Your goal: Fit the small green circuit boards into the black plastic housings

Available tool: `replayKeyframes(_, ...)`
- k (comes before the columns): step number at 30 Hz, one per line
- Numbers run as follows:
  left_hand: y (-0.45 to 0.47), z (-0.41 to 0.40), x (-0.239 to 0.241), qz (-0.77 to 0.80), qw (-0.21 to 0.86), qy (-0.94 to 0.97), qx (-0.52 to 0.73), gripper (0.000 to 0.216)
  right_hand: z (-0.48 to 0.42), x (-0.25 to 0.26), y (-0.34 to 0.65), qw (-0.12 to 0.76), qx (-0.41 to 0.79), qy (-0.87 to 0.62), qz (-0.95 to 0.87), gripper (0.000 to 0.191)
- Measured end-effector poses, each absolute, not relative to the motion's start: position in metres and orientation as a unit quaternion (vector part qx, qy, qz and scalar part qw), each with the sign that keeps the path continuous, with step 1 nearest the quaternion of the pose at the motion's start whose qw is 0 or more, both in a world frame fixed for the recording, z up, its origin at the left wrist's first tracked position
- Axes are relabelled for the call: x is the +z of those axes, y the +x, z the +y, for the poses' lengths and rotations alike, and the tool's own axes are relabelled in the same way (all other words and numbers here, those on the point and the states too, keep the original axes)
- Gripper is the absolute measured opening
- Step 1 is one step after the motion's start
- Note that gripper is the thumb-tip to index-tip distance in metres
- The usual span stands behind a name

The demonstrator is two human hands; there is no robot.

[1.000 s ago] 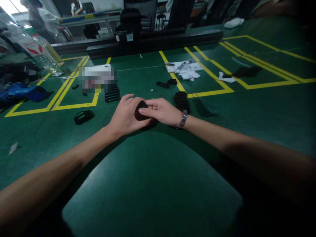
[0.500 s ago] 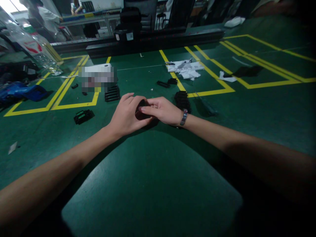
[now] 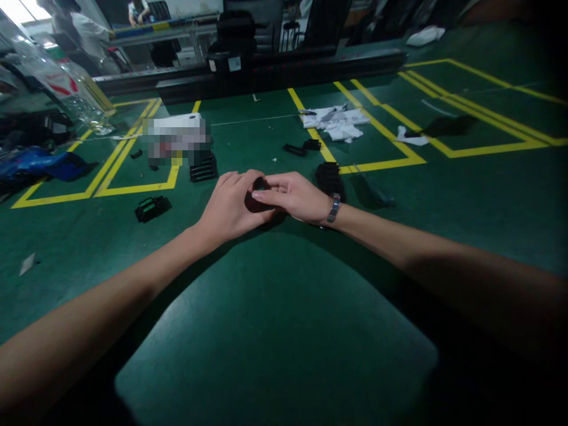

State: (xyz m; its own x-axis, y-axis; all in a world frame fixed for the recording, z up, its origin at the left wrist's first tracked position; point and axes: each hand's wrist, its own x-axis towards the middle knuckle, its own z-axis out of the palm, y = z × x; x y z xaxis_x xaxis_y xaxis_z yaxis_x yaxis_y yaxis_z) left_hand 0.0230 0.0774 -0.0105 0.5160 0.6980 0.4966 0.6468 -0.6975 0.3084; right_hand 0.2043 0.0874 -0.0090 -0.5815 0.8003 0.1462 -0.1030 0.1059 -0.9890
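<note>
Just beyond the middle of the green table, my left hand (image 3: 229, 204) and my right hand (image 3: 296, 197) meet, fingers curled toward each other. A small dark thing (image 3: 258, 184) shows between the fingertips; most of it is hidden and its kind cannot be told. My right thumb points left across the gap between the hands. A wristband (image 3: 333, 208) is on my right wrist. Close behind that wrist lies a black ribbed part (image 3: 328, 177). Beyond my left hand is a black slotted part (image 3: 203, 167), and to its left a black part with green marks (image 3: 152, 208).
Small black pieces (image 3: 302, 148) and crumpled white paper (image 3: 336, 121) lie farther back. At left are a clear bottle (image 3: 73, 89), a blue item (image 3: 39, 164) and a white, partly blurred object (image 3: 190, 121). A dark rail (image 3: 284, 72) crosses the far edge. People are in the background.
The view has shifted very slightly. My hands stay together in nearly the same place, with only a small change in the fingers around the dark thing.
</note>
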Motion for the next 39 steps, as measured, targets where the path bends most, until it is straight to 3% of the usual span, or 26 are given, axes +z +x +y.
replayKeyframes(13,0.0232,0.0769,-0.0090,0.394,0.051,0.870,0.293,0.049,0.0864,-0.0086,0.2047,0.375,0.603,-0.287,-0.643,0.021)
replayKeyframes(39,0.0191,0.0794,-0.0133,0.344,0.000,0.880,0.327,0.045,0.0851,-0.0072,0.2049,0.349,0.565,-0.296,-0.686,0.014)
